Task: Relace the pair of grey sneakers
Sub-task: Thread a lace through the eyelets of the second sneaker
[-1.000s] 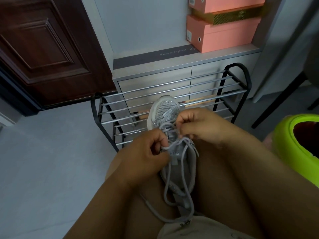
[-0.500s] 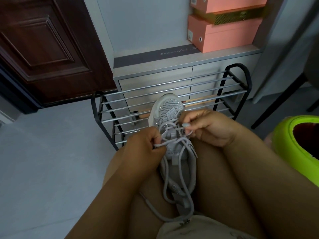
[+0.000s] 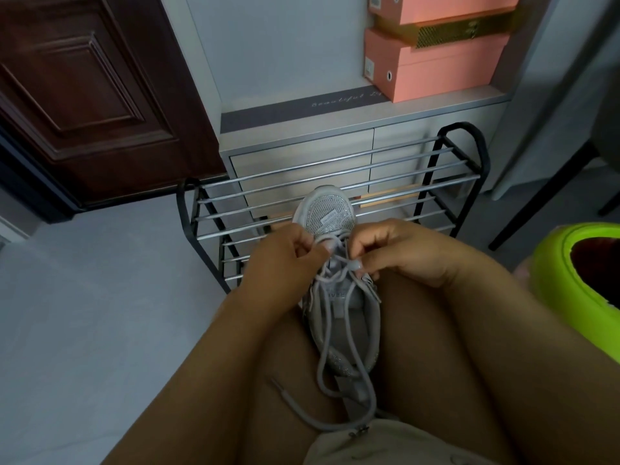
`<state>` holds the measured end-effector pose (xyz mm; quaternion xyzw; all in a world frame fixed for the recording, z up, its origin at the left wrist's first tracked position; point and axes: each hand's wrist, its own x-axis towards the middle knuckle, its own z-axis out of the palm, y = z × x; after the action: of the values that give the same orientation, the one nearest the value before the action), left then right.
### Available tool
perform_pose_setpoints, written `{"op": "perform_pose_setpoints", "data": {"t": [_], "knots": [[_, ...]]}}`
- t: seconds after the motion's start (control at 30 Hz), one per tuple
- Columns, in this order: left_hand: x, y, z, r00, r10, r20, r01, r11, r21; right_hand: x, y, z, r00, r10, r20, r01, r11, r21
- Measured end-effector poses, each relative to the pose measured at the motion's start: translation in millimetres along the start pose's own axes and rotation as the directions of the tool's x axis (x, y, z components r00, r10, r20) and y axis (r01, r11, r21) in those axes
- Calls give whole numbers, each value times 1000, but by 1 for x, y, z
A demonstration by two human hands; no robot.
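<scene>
A grey sneaker (image 3: 339, 297) with a sparkly mesh toe lies toe-away between both hands, its loose grey lace (image 3: 349, 380) trailing below them.

One head-worn view — looking steeply down and forward, close over the lap, floor beyond.

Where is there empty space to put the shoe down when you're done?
The floor left of the shoe rack is bare, bordered by the dark door. The rack's top bars look free too. It's crowded on the lap, where both hands hold the sneaker, and at right by the green tub.
</scene>
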<state>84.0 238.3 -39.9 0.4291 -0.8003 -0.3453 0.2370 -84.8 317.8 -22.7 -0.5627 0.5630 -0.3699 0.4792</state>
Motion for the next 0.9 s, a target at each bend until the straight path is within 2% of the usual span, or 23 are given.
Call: {"op": "perform_pose_setpoints", "data": {"t": [0.03, 0.1, 0.17, 0.2, 0.23, 0.33, 0.47, 0.6, 0.77, 0.83, 0.9], "knots": [[1, 0, 1, 1000, 6, 6, -7, 1000, 10, 1, 0, 0, 1000, 2, -5, -2, 1000, -1], [4, -1, 0, 999, -7, 37, 11, 994, -111, 2, 2, -1, 1000, 6, -17, -6, 1000, -4], [6, 3, -1, 991, -75, 111, 102, 960, -260, 3, 3, 0, 1000, 5, -7, -5, 1000, -11], [8, 5, -1, 985, -101, 139, 135, 954, -266, 4, 3, 0, 1000, 4, 6, -4, 1000, -14], [10, 6, -1, 984, -100, 146, 129, 970, -206, 4, 3, 0, 1000, 4, 20, -4, 1000, -20], [16, 13, -2, 992, -4, 127, -10, 994, 109, 5, 4, 0, 1000, 10, 27, -9, 999, -32], [21, 20, -14, 966, 15, 259, -63, 982, 178, 4, 7, -3, 1000, 23, 4, -24, 998, 50], [23, 29, -23, 938, 30, 346, -139, 946, 293, 2, 7, -6, 999, 7, 47, -9, 999, 39], [31, 36, -33, 856, 26, 516, -288, 854, 434, 0, 8, -8, 998, 19, 61, -22, 998, 55], [31, 34, -34, 835, 68, 547, -334, 852, 404, 1, 8, -8, 998, 38, 47, -42, 995, 86], [29, 26, -34, 845, 102, 525, -223, 960, 172, 1, 9, -9, 997, 68, 21, -71, 982, 174]]}}
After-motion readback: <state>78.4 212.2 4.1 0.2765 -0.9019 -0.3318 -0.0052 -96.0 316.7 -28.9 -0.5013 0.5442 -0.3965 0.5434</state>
